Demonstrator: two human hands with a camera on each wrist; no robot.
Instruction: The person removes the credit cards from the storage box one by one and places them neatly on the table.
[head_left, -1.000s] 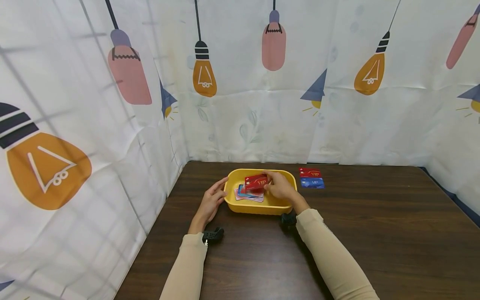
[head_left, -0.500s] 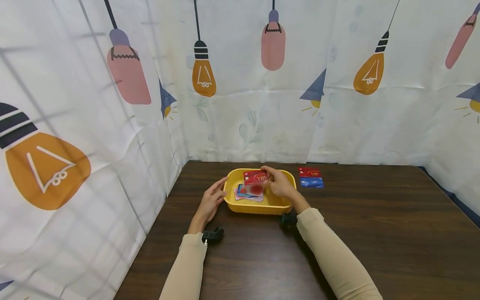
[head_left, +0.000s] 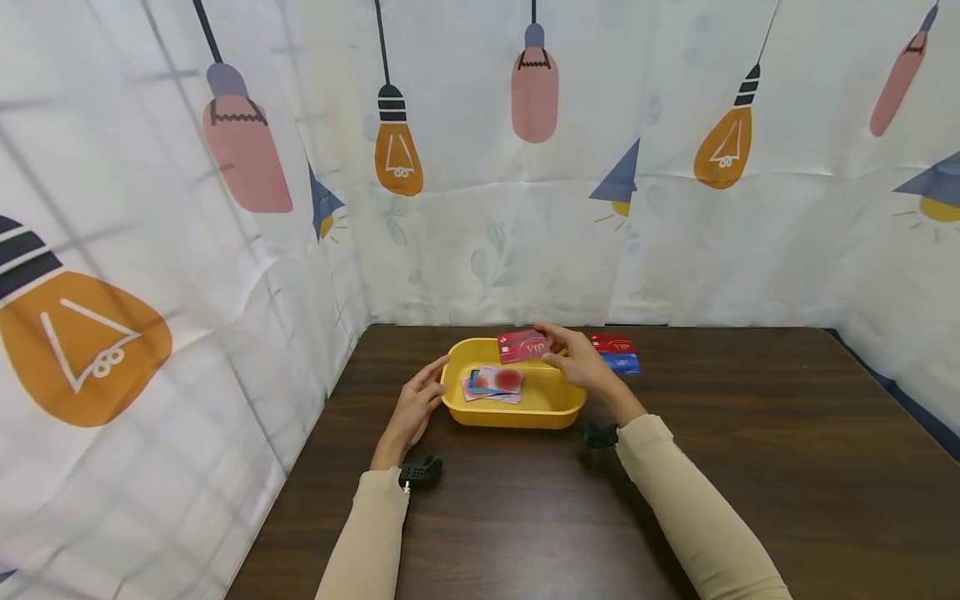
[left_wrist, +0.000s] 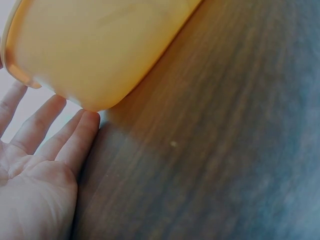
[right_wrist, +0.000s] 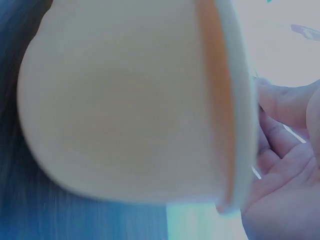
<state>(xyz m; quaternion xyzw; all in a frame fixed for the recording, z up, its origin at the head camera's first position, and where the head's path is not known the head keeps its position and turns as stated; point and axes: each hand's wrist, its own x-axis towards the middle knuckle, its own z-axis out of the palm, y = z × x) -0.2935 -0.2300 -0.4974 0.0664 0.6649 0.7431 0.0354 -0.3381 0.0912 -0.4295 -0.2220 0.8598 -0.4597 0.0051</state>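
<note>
My right hand [head_left: 588,364] pinches a red VIP card [head_left: 521,347] between thumb and fingers, over the far part of a yellow plastic basin [head_left: 551,398]. Several cards lie in a loose pile in the basin, a pale card with a red blot [head_left: 500,380] on top. My left hand [head_left: 408,410] rests against the basin's left end. In the left wrist view its extended fingers [left_wrist: 80,137] touch the outer wall. The right wrist view has the basin wall [right_wrist: 125,110] covering most of the frame and hiding the held card.
Right of the basin, a red VIP card [head_left: 612,343] and a blue VIP card [head_left: 622,363] lie on the dark wooden table [head_left: 712,417], partly behind my right hand. A white curtain [head_left: 450,250] with printed lamps hangs along the table's back and left.
My right hand has lifted the red VIP card off the pile and moved it back and to the right, uncovering the red-blotted card. The left hand stays at the basin.
</note>
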